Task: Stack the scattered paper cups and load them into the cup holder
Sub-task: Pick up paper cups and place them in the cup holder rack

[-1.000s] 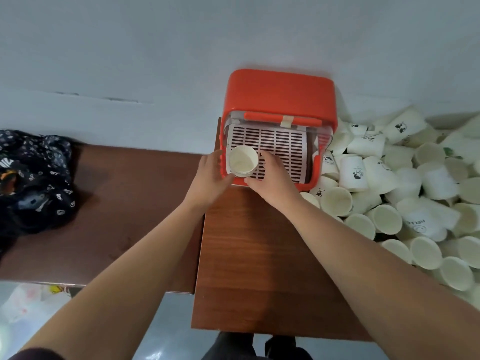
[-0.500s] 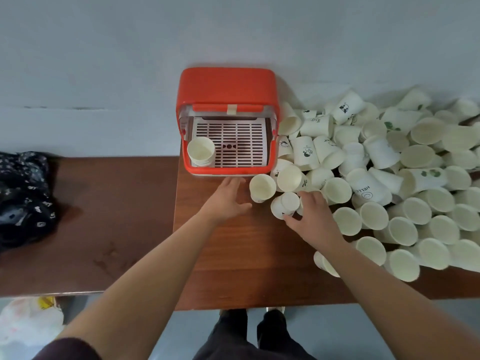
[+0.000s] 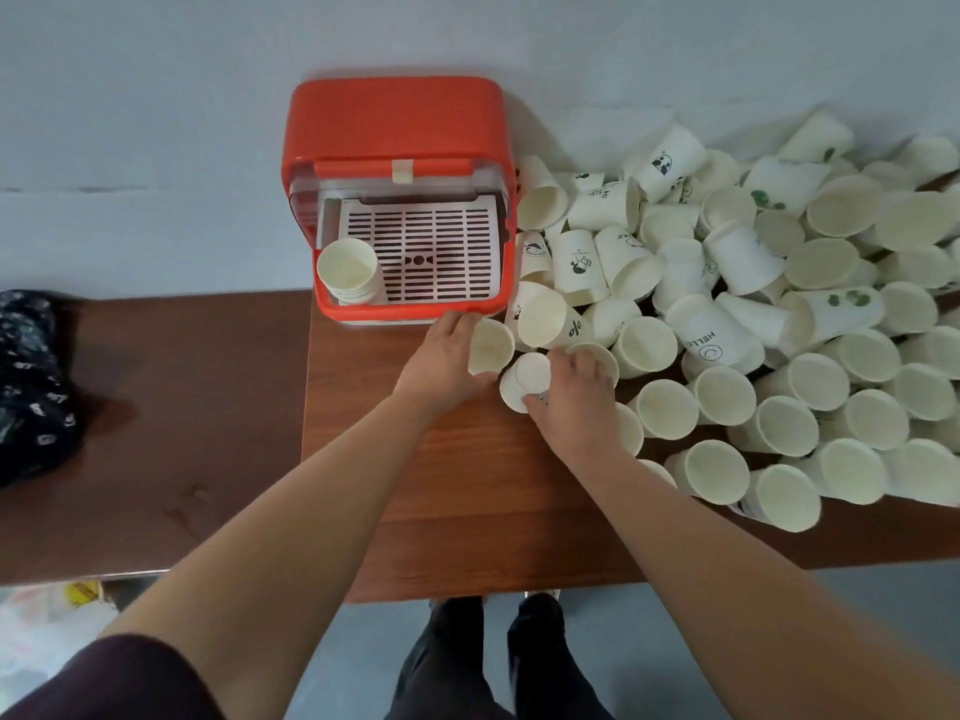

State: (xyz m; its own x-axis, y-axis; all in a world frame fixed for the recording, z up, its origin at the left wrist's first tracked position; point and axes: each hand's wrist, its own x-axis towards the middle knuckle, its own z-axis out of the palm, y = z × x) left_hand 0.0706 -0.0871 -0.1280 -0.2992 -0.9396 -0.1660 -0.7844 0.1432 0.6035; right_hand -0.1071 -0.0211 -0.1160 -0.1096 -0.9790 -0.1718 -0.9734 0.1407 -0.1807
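Far left, a dark patterned cloth sits bunched on the brown wooden bench, well out of the action. Moving along, the orange plastic cup holder stands open against the wall, 1 short stack of white paper cups tucked in its front left corner at the edge of the white slatted tray. Just below its front edge the left hand curls round an open-mouthed paper cup lying on its side, and right beside it the right hand grips a base-up paper cup at the near edge of the big heap of loose cups. Here's the danger: those 2 cups seem to point different ways, so nesting needs a turn, and a hard squeeze could crumple a rim. The heap crowds the right wrist; a careless pull and neighbours could roll off the bench.
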